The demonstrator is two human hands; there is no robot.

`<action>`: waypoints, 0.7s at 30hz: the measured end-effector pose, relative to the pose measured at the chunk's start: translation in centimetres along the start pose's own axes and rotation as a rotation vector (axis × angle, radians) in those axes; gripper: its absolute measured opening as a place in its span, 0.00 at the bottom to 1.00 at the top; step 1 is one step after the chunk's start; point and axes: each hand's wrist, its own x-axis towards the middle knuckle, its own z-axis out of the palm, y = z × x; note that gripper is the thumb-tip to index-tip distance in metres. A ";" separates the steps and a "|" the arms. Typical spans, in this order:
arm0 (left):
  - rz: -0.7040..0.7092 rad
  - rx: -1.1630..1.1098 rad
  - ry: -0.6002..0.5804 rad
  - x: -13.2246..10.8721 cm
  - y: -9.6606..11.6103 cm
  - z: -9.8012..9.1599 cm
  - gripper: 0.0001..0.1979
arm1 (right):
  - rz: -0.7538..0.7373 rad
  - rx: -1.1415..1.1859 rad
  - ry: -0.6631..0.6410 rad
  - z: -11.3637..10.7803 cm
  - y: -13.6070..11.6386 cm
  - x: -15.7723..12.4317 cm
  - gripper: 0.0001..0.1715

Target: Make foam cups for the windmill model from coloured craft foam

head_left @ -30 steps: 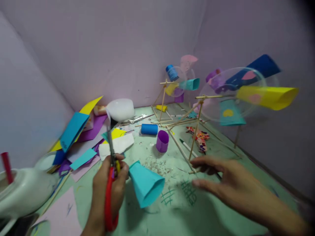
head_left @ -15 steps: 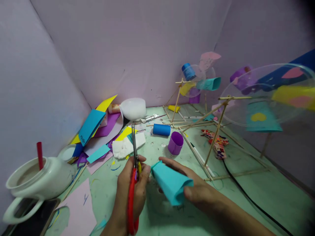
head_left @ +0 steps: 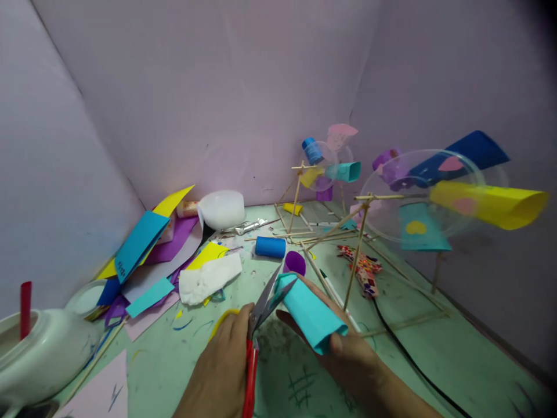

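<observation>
Red-and-yellow-handled scissors [head_left: 263,305] are in my left hand [head_left: 226,357], with their blades spread at the far end of a turquoise paper tube [head_left: 312,316]. One blade lies across the tube's end; I cannot tell whether it cuts the paper. My right hand [head_left: 357,355] holds this tube from the right side, its thumb at the near opening. Just beyond the blades stands a purple paper roll [head_left: 295,263], partly hidden by the tube. A blue paper roll [head_left: 270,247] lies on its side behind it.
To the right stands a stick frame [head_left: 355,255] with clear discs bearing coloured paper tubes; a smaller one [head_left: 297,197] is behind. A patterned device [head_left: 365,273] trails a black cable. Left are paper sheets [head_left: 141,244], a crumpled tissue [head_left: 209,278] and a white pot [head_left: 52,348].
The scissors have gone from upright and closed to spread, their blades now at the tube's far end. My left hand has turned over on the handles. The camera view has shifted.
</observation>
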 end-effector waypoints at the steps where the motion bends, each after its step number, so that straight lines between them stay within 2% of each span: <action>1: -0.007 0.008 -0.017 0.0 0.1 -0.1 0.27 | -0.005 -0.005 0.003 0.0 0.2 0.0 0.57; 6: -0.025 -0.011 -0.058 -0.1 0.7 -0.7 0.27 | -0.047 -0.002 -0.004 -0.5 1.9 0.3 0.57; 11: -0.100 0.041 -0.118 0.0 0.6 -0.9 0.27 | -0.082 -0.003 -0.022 -1.4 3.3 0.5 0.62; 14: -0.107 0.059 -0.144 -0.1 0.5 -0.9 0.27 | -0.100 -0.018 -0.039 -1.7 3.7 0.5 0.61; 18: -0.068 0.087 -0.105 -0.5 0.5 -0.7 0.28 | -0.112 -0.036 -0.056 -1.7 3.3 0.5 0.58; 21: -0.043 0.109 -0.128 -0.6 0.3 -1.0 0.29 | -0.090 -0.179 -0.042 -1.8 1.6 0.4 0.59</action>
